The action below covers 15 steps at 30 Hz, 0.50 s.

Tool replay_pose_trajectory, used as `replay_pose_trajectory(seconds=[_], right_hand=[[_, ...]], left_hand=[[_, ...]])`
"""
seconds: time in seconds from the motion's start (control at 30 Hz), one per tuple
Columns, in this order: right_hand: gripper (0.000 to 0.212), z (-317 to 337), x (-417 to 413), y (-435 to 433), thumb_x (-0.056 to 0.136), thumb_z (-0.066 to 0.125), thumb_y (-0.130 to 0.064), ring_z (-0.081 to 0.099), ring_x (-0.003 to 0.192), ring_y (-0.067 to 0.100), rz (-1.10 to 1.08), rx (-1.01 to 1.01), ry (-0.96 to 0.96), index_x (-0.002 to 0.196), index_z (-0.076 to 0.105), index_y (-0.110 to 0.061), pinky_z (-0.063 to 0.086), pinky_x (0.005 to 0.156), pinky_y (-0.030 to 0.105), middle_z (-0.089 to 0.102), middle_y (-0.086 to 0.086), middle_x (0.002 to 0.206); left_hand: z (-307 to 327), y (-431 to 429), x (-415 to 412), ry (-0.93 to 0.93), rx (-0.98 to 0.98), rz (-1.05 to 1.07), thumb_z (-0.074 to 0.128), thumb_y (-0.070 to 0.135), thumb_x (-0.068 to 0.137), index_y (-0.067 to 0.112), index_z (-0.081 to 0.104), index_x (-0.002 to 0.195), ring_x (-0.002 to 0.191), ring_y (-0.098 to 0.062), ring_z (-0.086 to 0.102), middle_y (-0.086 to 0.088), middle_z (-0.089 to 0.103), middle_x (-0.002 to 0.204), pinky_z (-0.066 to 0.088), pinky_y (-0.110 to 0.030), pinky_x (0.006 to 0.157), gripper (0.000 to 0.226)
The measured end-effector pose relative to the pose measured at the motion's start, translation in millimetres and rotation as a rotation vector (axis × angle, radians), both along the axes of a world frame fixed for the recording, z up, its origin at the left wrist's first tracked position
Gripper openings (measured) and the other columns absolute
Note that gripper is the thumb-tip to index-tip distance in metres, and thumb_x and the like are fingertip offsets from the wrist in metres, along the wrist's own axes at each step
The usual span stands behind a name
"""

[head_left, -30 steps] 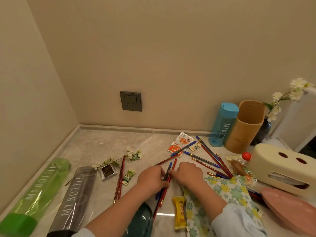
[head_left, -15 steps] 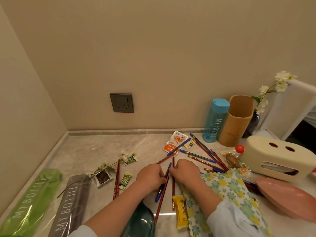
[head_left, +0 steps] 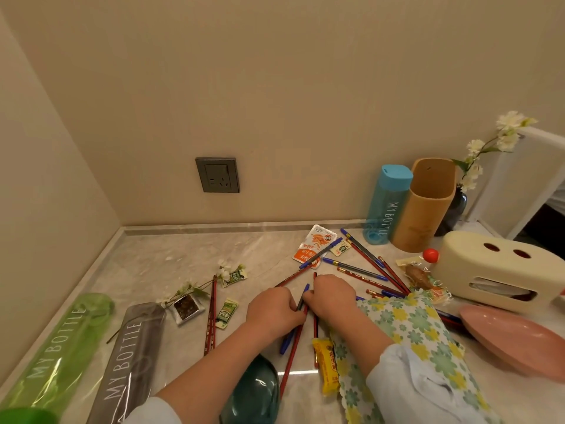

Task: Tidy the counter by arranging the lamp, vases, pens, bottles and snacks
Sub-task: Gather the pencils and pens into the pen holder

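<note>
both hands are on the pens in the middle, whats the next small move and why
Likely draw the left hand and right hand together to bunch the pens they grip into one bundle. Their fingers curl on only a few; other pens lie fanned toward the bamboo holder, so gathering comes before lifting.

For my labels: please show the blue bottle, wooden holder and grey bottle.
blue bottle [head_left: 385,209]: head view, mid body.
wooden holder [head_left: 422,221]: head view, front wall.
grey bottle [head_left: 128,347]: head view, lettered side.
</note>
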State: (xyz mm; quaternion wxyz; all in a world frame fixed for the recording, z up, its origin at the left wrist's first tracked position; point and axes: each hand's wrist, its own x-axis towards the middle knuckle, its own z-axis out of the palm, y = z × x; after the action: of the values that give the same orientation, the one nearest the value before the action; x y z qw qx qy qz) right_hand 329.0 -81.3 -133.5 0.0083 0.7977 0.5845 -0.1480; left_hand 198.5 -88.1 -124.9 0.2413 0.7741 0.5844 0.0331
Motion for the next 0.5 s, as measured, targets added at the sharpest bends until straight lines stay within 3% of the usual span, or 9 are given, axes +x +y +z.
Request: replay_pose_trajectory(seconds=[0.13,0.23,0.37,0.5], right_hand=[[0.028,0.2,14.4,-3.3,0.088,0.053,-0.043,0.054,0.069,0.016,-0.149,0.071,0.281,0.078,0.06,-0.018,0.046,0.065,0.033,0.052,0.0,0.069],[0.032,1.2,20.7,-9.3,0.083,0.056,-0.041,0.058,0.062,0.019,-0.273,0.189,0.517,0.067,0.065,-0.014,0.05,0.064,0.035,0.06,0.005,0.064],[0.023,8.6,19.3,-11.9,0.081,0.061,-0.033,0.071,0.073,0.017,-0.399,0.349,0.865,0.077,0.07,-0.013,0.059,0.078,0.041,0.074,-0.002,0.067],[0.007,27.3,20.3,-9.2,0.09,0.059,-0.018,0.073,0.065,0.02,-0.461,0.448,1.045,0.096,0.059,-0.014,0.06,0.066,0.036,0.075,0.006,0.073]], left_hand=[[1.3,-0.3,-2.1,-0.075,0.001,0.034,0.064,0.037,0.079,0.018,0.07,0.084,0.078,-0.014,0.065,0.0,0.071,0.085,0.052,-0.031,0.068,0.021],[0.0,0.6,-5.6,-0.172,-0.023,0.108,0.065,0.038,0.078,0.025,0.062,0.088,0.078,-0.009,0.061,0.007,0.066,0.083,0.049,-0.027,0.067,0.016],[1.6,3.5,-6.1,-0.324,-0.072,0.151,0.061,0.035,0.081,0.027,0.057,0.091,0.072,-0.006,0.067,0.008,0.071,0.073,0.056,-0.032,0.074,0.013],[11.5,6.6,0.6,-0.483,-0.074,0.176,0.059,0.028,0.086,0.027,0.055,0.094,0.072,-0.009,0.068,0.005,0.072,0.075,0.058,-0.035,0.073,0.009]])
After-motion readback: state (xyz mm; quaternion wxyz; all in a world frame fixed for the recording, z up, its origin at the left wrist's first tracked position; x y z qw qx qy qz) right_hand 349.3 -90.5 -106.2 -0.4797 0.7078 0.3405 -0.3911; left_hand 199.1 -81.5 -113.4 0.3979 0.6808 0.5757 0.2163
